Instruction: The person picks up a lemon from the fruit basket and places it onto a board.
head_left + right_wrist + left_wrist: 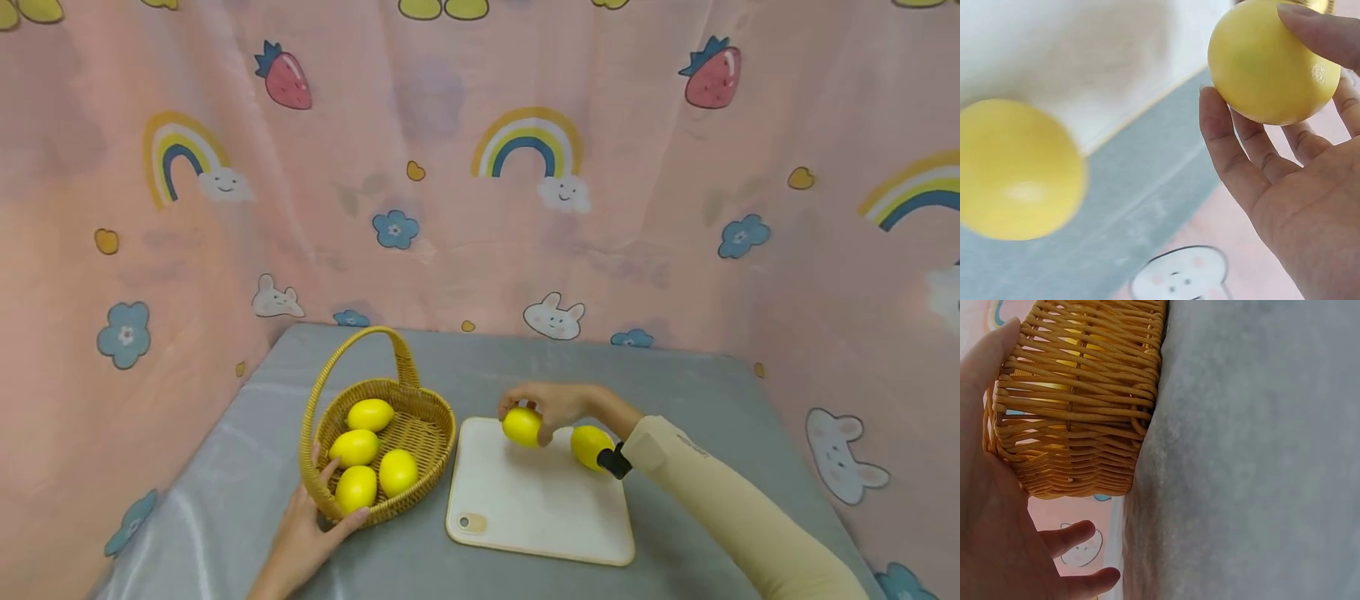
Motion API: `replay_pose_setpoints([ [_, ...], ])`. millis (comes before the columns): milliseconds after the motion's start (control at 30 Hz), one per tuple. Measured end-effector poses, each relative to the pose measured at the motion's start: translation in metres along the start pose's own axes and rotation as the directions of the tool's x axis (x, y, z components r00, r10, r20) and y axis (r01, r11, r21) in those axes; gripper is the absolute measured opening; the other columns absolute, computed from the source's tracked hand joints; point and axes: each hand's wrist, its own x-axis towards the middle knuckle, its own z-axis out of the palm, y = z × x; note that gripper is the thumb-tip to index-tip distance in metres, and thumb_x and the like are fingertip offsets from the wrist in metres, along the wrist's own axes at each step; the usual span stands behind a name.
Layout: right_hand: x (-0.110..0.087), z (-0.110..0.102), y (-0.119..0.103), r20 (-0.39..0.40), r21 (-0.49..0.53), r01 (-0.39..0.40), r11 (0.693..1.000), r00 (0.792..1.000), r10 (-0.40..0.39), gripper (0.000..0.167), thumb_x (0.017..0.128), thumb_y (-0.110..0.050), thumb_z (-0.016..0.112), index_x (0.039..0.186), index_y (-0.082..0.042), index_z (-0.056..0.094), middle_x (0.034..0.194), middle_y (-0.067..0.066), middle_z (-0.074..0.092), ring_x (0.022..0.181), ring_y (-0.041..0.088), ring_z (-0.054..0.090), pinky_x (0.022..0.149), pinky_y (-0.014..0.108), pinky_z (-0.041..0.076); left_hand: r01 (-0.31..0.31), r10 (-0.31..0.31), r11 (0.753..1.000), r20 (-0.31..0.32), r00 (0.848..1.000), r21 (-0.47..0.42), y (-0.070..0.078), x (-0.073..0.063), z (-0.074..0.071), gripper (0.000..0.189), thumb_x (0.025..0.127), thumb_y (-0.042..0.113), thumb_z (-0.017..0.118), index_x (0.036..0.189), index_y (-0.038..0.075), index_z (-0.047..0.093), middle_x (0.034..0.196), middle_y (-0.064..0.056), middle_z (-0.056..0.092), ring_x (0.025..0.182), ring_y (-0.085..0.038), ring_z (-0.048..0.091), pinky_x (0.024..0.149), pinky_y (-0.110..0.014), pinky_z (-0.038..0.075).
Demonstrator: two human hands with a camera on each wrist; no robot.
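Note:
In the head view my right hand (553,406) grips a yellow lemon (521,427) above the white cutting board (525,508). The right wrist view shows thumb and fingers around that same lemon (1272,65). A second lemon (589,446) is at the board's far right, partly behind a black wrist strap. My left hand (303,529) holds the near-left rim of a wicker basket (423,446) with a tall arched handle. Several lemons (370,414) lie inside it. Up close, the left thumb (1007,344) lies along the basket's wall, with two fingers extended past the weave.
Basket and board stand side by side on a grey cloth-covered table (397,562). A pink patterned curtain (450,275) hangs behind the table and along both sides. The basket's handle (318,400) arches high over its left part.

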Motion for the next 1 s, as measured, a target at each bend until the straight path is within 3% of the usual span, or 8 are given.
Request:
replay_pose_setpoints([
  [233, -0.015, 0.013, 0.018, -0.04, 0.03, -0.079, 0.996, 0.996, 0.08, 0.06, 0.07, 0.017, 0.075, 0.122, -0.01, 0.061, 0.125, 0.002, 0.05, 0.114, 0.028, 0.043, 0.1, 0.048, 0.04, -0.009, 0.009, 1.0, 0.004, 1.0, 0.015, 0.002, 0.0, -0.002, 0.087, 0.09, 0.048, 0.072, 0.155, 0.005, 0.033, 0.167, -0.013, -0.001, 0.144, -0.052, 0.015, 0.102, -0.077, 0.022],
  [533, -0.02, 0.025, 0.031, -0.056, -0.019, -0.134, 0.991, 0.99, 0.133, 0.063, 0.068, 0.019, 0.073, 0.122, -0.011, 0.06, 0.121, 0.003, 0.048, 0.105, 0.027, 0.046, 0.097, 0.047, 0.042, 0.025, -0.027, 0.998, 0.034, 0.999, 0.05, 0.004, 0.001, -0.003, 0.092, 0.089, 0.054, 0.07, 0.156, 0.005, 0.031, 0.167, -0.007, -0.01, 0.146, -0.051, 0.011, 0.103, -0.078, 0.018],
  [1000, -0.019, 0.03, 0.036, -0.06, -0.046, -0.143, 0.989, 0.988, 0.14, 0.062, 0.065, 0.021, 0.073, 0.118, -0.011, 0.06, 0.115, 0.003, 0.048, 0.101, 0.025, 0.045, 0.092, 0.045, 0.041, 0.038, -0.041, 0.998, 0.045, 0.998, 0.053, 0.004, 0.001, -0.004, 0.092, 0.089, 0.055, 0.069, 0.156, 0.006, 0.031, 0.167, -0.01, -0.008, 0.146, -0.051, 0.011, 0.103, -0.077, 0.019],
])
